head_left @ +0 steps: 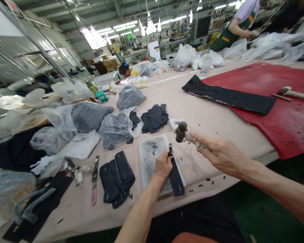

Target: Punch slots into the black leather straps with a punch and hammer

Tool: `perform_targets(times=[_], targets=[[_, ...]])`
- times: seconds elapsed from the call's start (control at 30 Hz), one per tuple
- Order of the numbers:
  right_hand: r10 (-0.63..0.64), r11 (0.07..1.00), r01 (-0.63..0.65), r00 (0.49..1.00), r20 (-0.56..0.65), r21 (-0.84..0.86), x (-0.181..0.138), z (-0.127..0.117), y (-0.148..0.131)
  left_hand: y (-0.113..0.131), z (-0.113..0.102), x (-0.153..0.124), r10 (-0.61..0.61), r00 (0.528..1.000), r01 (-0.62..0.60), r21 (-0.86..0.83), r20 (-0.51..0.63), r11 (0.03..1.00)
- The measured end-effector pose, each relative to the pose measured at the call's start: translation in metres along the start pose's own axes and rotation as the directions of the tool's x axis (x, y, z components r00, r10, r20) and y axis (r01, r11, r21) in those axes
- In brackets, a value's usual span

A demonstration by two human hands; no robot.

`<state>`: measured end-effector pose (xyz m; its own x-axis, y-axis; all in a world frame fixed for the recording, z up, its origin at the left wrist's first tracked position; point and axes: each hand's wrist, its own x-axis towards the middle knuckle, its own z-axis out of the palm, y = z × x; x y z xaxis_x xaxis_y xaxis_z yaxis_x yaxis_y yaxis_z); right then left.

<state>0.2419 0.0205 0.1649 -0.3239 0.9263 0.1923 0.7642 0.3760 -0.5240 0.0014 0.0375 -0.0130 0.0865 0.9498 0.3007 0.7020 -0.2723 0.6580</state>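
Note:
My left hand [164, 165] is closed around a metal punch [170, 149], held upright over a black strip [176, 179]. That strip lies on a white board [148, 168] speckled with dark marks and small black offcuts. Raised to the right of the punch, my right hand [215, 148] grips a hammer [181, 131] by its pale handle, the dark head apart from the punch. Left of the board rests a stack of black pieces [118, 179]. Behind the board is a loose pile of similar black pieces [155, 118] with slots.
Plastic bags [116, 128] of dark pieces crowd the left. A pink-handled cutter [94, 182] lies near the stack. At right, a long black band [228, 96] overlaps a red sheet [276, 128], where another hammer [297, 93] rests. A person [238, 25] stands across the table.

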Motion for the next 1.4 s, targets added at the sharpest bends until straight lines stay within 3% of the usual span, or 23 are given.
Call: perform_targets(times=[0.1,0.2,0.23,0.3,0.37,0.43,0.5,0.57,0.67,0.8,0.9,0.97,1.13,1.4], targets=[[0.295,0.926,-0.284,0.955,-0.009,0.25,-0.001,0.022,0.031,-0.001,0.0,0.0,-0.002,1.0,0.002,-0.027,-0.011,1.0],[0.557,0.724,-0.524,0.828,0.067,0.449,-0.004,0.058,0.072,0.0,-0.001,0.0,0.005,1.0,-0.006,-0.06,-0.021,0.998],[0.608,0.689,-0.572,0.791,0.076,0.446,-0.005,0.069,0.086,0.0,-0.001,0.0,0.005,1.0,-0.007,-0.067,-0.025,0.998],[0.638,0.734,-0.617,0.77,0.024,0.283,-0.006,0.085,0.106,0.002,-0.002,0.001,0.003,1.0,-0.005,-0.074,-0.027,0.997],[0.595,0.803,-0.594,0.801,-0.066,0.034,-0.008,0.094,0.112,0.003,-0.002,0.001,-0.003,1.0,0.001,-0.074,-0.024,0.997],[0.473,0.857,-0.495,0.866,-0.16,-0.145,-0.012,0.101,0.1,0.003,-0.002,0.001,-0.014,1.0,0.013,-0.068,-0.014,0.998],[0.309,0.923,-0.341,0.933,-0.184,-0.18,-0.022,0.112,0.07,0.003,-0.002,0.001,-0.03,1.0,0.03,-0.054,-0.007,0.998],[0.136,0.977,-0.154,0.983,-0.124,-0.149,-0.037,0.132,0.033,0.002,-0.001,0.0,-0.036,0.999,0.035,-0.041,-0.005,0.999],[0.026,0.992,-0.027,1.0,-0.009,-0.12,-0.063,0.17,-0.011,0.002,-0.001,0.0,-0.029,1.0,0.028,-0.047,-0.013,0.999],[0.014,0.987,-0.006,0.999,0.043,-0.161,-0.08,0.203,-0.024,0.001,0.001,0.007,-0.164,0.984,0.154,-0.131,-0.069,0.979],[0.017,0.985,-0.007,0.998,0.056,-0.174,-0.082,0.205,-0.018,-0.002,0.001,0.015,-0.372,0.921,0.317,-0.329,-0.118,0.89],[0.004,0.982,0.008,0.998,0.063,-0.187,-0.08,0.202,-0.015,-0.004,-0.002,0.017,-0.437,0.892,0.352,-0.43,-0.115,0.831],[-0.014,0.975,0.031,0.997,0.08,-0.222,-0.061,0.2,-0.009,-0.002,-0.019,0.003,-0.404,0.902,0.308,-0.431,-0.151,0.848],[0.095,0.966,-0.051,0.982,0.166,-0.252,0.009,0.207,0.007,0.009,-0.025,-0.024,-0.396,0.901,0.308,-0.382,-0.176,0.871]])
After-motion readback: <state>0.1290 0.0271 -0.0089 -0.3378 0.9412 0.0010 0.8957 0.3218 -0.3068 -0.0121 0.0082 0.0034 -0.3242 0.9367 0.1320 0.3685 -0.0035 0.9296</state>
